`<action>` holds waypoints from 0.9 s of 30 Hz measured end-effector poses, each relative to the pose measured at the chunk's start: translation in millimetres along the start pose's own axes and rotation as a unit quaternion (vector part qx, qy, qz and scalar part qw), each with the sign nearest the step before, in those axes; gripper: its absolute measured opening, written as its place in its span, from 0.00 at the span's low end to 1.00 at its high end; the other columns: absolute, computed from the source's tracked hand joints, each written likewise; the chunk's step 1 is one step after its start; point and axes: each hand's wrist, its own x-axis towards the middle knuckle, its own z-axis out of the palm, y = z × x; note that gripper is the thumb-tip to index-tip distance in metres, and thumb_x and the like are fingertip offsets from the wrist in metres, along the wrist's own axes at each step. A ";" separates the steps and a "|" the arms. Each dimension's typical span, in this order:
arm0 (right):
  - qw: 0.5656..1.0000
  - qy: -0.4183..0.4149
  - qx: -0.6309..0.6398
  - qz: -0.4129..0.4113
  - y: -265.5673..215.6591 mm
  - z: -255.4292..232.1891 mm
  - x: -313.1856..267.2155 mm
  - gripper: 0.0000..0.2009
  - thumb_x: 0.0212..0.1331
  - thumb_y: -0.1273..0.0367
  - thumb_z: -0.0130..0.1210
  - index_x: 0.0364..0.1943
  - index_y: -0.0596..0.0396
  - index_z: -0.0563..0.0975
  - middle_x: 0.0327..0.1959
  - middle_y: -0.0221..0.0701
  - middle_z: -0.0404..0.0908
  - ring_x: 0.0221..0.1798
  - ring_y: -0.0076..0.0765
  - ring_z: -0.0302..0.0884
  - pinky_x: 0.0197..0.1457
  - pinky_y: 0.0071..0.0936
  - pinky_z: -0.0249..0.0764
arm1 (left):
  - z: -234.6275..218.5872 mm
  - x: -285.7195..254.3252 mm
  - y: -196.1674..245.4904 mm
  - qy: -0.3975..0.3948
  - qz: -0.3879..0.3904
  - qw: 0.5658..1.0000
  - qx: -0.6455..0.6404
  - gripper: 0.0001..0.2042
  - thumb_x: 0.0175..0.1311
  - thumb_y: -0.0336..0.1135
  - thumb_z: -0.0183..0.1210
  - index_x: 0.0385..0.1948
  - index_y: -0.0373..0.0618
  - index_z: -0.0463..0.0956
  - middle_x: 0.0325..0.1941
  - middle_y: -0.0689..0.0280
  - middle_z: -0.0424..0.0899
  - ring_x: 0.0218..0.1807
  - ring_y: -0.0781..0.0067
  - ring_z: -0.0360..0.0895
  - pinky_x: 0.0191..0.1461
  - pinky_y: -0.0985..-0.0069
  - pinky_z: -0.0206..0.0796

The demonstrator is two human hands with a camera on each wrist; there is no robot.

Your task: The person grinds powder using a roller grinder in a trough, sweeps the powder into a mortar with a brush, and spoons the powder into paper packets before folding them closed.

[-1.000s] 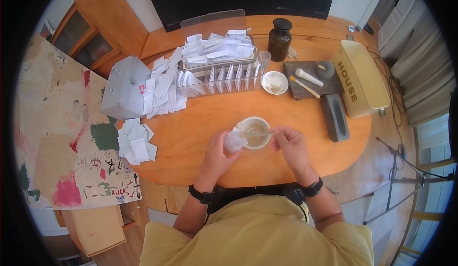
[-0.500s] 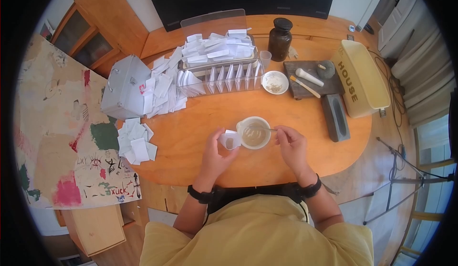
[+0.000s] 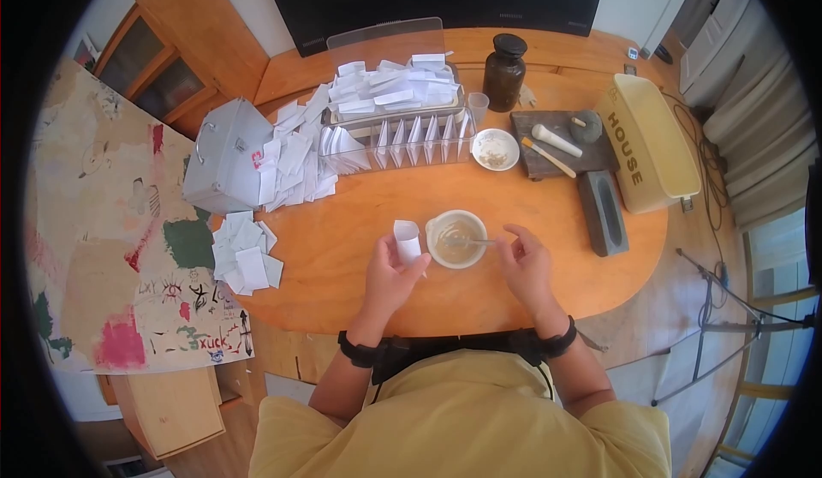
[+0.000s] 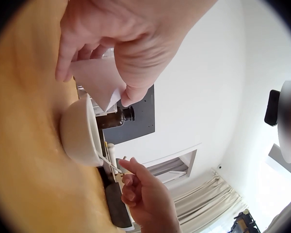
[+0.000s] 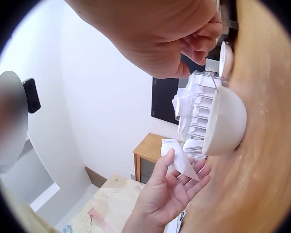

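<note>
My left hand (image 3: 394, 277) pinches a folded white paper packet (image 3: 407, 240) between thumb and fingers, upright just left of a white mortar (image 3: 432, 251). The mortar has a pouring lip on its left side and a thin pale layer inside. A thin spoon (image 3: 471, 241) leans in it, its handle over the right rim. My right hand (image 3: 527, 268) hovers beside the handle's end, its fingers loosely bent. In the right wrist view, the spoon handle (image 5: 215, 83) stands out of the mortar (image 5: 228, 124) below the curled fingers, with space between them.
White paper packets (image 3: 295, 165) pile by a silver case (image 3: 224, 157) and fill a clear organizer (image 3: 398, 154). Behind stand a brown jar (image 3: 503, 74) and a small dish (image 3: 495, 161). A board (image 3: 535, 161) with pestle (image 3: 556, 140) and brush, a dark trough (image 3: 602, 212) and a yellow bin (image 3: 646, 148) are right.
The packet, tilted toward the mortar earlier, has swung upright and slightly left. My right hand has let go of the spoon, which now rests in the mortar.
</note>
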 end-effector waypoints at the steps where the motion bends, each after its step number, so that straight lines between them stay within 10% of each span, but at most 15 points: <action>1: 1.000 0.010 0.003 -0.022 -9.6 -2.2 -1.5 0.11 0.56 0.68 0.61 0.40 0.60 0.80 0.19 0.32 0.75 0.18 0.27 0.69 0.23 0.24 0.66 | 3.6 -2.3 7.8 -0.006 -0.007 1.000 -0.006 0.25 0.56 0.30 0.66 0.52 0.38 0.62 0.51 0.60 0.74 0.52 0.72 0.74 0.53 0.73 0.71; 8: 0.978 -0.088 0.077 -0.175 -44.3 21.3 -12.4 0.12 0.54 0.65 0.63 0.39 0.59 0.81 0.31 0.37 0.81 0.27 0.32 0.79 0.26 0.24 0.72 | 27.1 -11.5 14.5 -0.002 0.072 0.995 0.062 0.27 0.54 0.33 0.68 0.52 0.39 0.63 0.51 0.60 0.75 0.51 0.73 0.74 0.52 0.74 0.70; 17: 0.959 -0.167 0.218 0.063 -28.3 45.3 -0.2 0.11 0.61 0.66 0.57 0.36 0.62 0.81 0.20 0.30 0.80 0.22 0.19 0.73 0.25 0.20 0.67 | 37.2 -19.3 37.6 0.028 0.062 0.979 0.194 0.26 0.52 0.35 0.70 0.50 0.39 0.65 0.43 0.63 0.79 0.44 0.76 0.77 0.45 0.77 0.71; 27: 0.896 -0.310 0.271 0.164 -29.8 21.4 16.7 0.10 0.62 0.66 0.56 0.37 0.60 0.82 0.24 0.24 0.80 0.23 0.15 0.71 0.26 0.16 0.66 | -6.9 15.9 36.4 -0.115 -0.149 0.960 -0.208 0.11 0.69 0.35 0.53 0.44 0.37 0.74 0.43 0.63 0.80 0.45 0.79 0.76 0.52 0.79 0.68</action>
